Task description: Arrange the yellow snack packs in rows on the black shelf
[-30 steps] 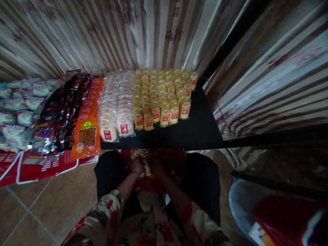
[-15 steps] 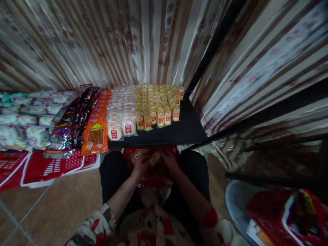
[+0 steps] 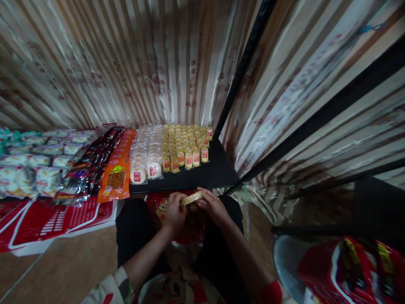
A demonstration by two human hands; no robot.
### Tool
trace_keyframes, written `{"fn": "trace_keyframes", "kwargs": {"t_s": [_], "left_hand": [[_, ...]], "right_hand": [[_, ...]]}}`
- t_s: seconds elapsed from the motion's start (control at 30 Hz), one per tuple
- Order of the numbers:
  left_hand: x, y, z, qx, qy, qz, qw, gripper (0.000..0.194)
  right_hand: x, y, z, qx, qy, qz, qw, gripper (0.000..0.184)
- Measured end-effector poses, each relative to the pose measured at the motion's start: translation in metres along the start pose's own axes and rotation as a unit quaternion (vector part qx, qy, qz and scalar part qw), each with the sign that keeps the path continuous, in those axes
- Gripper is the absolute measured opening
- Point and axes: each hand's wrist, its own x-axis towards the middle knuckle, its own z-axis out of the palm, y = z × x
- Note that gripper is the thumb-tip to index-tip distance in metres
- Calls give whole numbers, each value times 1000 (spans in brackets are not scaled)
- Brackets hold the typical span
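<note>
And now the left hand [image 3: 175,213] and right hand [image 3: 215,207] are lifting the wrapped yellowish snack [image 3: 192,197] higher over the red basket [image 3: 198,234], pinching it at both ends, so it's sitting apart from the packets [image 3: 160,211] below, on the black shelf [image 3: 218,166]'s near side.

Rows of wrapped snacks [image 3: 147,152] line a black shelf [image 3: 218,171] in what appears to be a small shop or its stockroom, an orange packet [image 3: 115,169] among them. Red baskets [image 3: 60,217] sit below the shelf's left end; another basket [image 3: 311,266], packed with goods, stands to its right. A striped curtain [image 3: 152,59] hangs behind the shelf.
</note>
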Motion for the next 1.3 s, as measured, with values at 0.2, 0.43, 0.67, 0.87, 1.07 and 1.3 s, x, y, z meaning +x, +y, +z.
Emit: {"fn": "trace_keyframes", "kwargs": {"t_s": [0.2, 0.43, 0.67, 0.87, 1.07, 1.3], "left_hand": [[-10, 4, 10, 93, 52, 171, 979, 30], [8, 19, 24, 152, 33, 164, 974, 32], [27, 36, 28, 147, -21, 186, 971, 34], [56, 40, 35, 59, 52, 189, 979, 35], [97, 72, 38, 7, 12, 209, 978, 30], [155, 112, 49, 29, -24, 247, 968, 24]], "right_hand": [[-8, -23, -5, 141, -35, 2, 989, 39], [-10, -32, -2, 169, -8, -36, 985, 45], [3, -31, -20, 129, 35, -33, 991, 34], [6, -29, -26, 210, 68, 5, 975, 47], [22, -39, -32, 151, 48, -63, 985, 54], [79, -69, -49, 13, 142, -170, 975, 42]]}}
